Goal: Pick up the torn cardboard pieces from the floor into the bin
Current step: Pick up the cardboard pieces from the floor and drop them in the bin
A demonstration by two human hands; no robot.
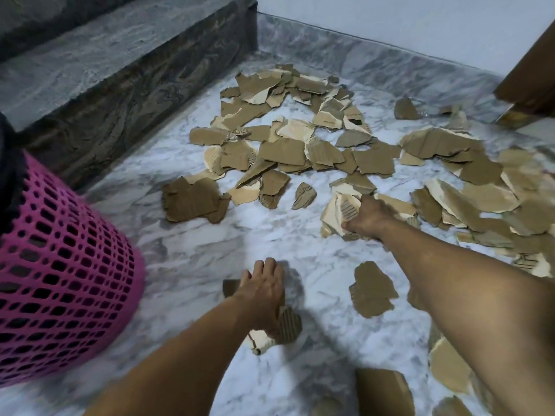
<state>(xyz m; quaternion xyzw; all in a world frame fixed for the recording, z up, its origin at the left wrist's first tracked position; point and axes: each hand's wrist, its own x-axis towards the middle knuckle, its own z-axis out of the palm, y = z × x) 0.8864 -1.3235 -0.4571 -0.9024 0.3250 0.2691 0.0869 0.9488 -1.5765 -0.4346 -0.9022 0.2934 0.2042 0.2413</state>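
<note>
Many torn brown cardboard pieces [282, 151] lie scattered over the marble floor, thickest at the centre and right. A pink mesh bin [60, 283] stands at the left edge. My right hand [365, 217] reaches forward and grips a small bunch of pale torn pieces [339, 211] at the near side of the pile. My left hand [264, 291] lies flat, fingers straight, pressing on cardboard pieces [288, 325] on the floor close to me. Its palm hides most of them.
A dark stone step [120, 94] rises at the back left. A white wall [390, 16] closes the far side and a wooden door [528, 79] stands at the right. Bare marble floor [195, 244] lies between the bin and the pile.
</note>
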